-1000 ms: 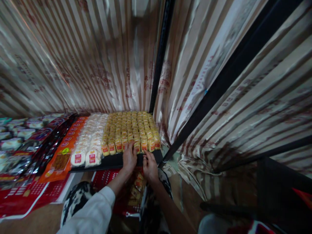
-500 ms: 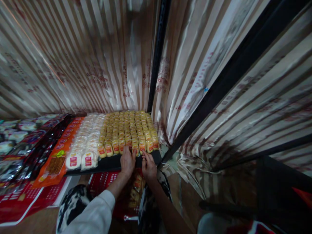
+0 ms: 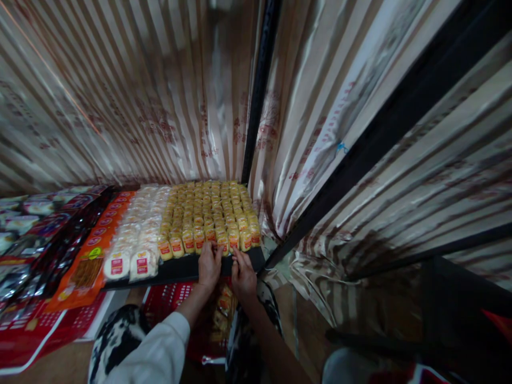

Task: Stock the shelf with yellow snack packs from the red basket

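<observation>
Rows of small yellow wrapped snack packets [image 3: 210, 205] with red labels stand on a black shelf [image 3: 178, 268]. At the front row, my left hand [image 3: 210, 266] has its fingers closed together against the lower side of a yellow packet [image 3: 222, 244]. My right hand [image 3: 244, 274] is just to the right, its fingers curled and the tips at the bottom of the neighbouring packet [image 3: 234, 240]. Both hands partly cover the shelf's front edge. The exact finger contact is small and dim.
Left of the yellow rows are white round packets [image 3: 144, 265], an orange bag [image 3: 86, 266] and dark shiny packs [image 3: 52, 240]. A black upright post [image 3: 256, 106] and a slanting black bar [image 3: 340, 165] stand before striped sheeting [image 3: 180, 96]. Below is a red basket [image 3: 168, 296] holding packets.
Both hands stay at the same front packets with only slight finger shifts. The view has turned a little, so the goods at the left appear slightly further left.
</observation>
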`<state>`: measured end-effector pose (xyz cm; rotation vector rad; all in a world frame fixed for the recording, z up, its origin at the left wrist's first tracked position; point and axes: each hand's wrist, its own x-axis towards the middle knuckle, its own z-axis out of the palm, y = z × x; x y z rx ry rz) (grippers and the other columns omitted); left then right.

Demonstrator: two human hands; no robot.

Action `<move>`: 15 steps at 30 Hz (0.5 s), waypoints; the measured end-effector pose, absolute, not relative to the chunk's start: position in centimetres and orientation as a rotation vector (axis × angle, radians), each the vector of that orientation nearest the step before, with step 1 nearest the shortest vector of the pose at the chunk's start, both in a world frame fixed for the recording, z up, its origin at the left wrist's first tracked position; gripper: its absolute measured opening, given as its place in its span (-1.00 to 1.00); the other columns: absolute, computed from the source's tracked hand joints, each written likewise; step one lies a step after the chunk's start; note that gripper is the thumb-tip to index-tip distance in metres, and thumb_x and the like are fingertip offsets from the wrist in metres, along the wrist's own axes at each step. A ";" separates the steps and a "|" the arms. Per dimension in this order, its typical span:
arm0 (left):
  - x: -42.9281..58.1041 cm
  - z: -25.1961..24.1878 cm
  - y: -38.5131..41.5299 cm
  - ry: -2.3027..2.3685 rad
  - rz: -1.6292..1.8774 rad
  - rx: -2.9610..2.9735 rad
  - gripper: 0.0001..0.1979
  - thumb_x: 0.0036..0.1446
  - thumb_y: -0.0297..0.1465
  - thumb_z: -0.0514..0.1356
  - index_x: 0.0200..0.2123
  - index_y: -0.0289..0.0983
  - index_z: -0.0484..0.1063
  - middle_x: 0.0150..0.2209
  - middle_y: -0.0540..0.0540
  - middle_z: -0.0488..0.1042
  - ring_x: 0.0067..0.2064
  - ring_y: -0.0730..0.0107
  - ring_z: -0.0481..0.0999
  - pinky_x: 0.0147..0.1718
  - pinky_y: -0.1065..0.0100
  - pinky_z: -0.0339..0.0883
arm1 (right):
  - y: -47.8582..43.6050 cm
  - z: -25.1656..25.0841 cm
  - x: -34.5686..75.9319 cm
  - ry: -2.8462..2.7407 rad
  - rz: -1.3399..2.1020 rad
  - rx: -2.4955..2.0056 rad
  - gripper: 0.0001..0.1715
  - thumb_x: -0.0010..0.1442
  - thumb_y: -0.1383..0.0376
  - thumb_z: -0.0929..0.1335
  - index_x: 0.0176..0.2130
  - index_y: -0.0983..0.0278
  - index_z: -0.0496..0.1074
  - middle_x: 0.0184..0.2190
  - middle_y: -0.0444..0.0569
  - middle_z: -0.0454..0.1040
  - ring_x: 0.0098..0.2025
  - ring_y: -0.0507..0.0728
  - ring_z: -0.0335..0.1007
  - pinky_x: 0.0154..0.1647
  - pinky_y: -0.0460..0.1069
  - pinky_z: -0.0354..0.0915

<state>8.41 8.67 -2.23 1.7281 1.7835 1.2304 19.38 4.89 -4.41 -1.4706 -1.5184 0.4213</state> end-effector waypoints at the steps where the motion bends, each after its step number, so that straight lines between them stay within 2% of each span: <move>1: 8.4 -2.5 8.7 1.789 1.247 1.730 -0.79 0.15 -0.20 0.02 -0.38 -0.23 0.24 -0.44 -0.02 0.35 -0.39 0.36 0.41 -0.33 0.31 0.33 | 4.9 -4.5 19.4 -1.521 0.420 -1.475 -0.48 0.21 0.38 0.09 0.12 0.22 0.25 -0.10 0.05 0.38 -0.17 0.05 0.41 -0.10 -0.04 0.33; 15: 8.5 -3.5 8.6 1.783 1.268 1.872 -0.82 0.19 -0.28 0.00 -0.40 -0.22 0.26 -0.42 -0.03 0.33 -0.37 0.40 0.38 -0.34 0.39 0.28 | 5.1 -4.3 19.3 -1.531 0.404 -1.469 -0.51 0.22 0.36 0.10 0.11 0.22 0.27 -0.14 0.05 0.39 -0.16 0.08 0.38 -0.06 0.00 0.32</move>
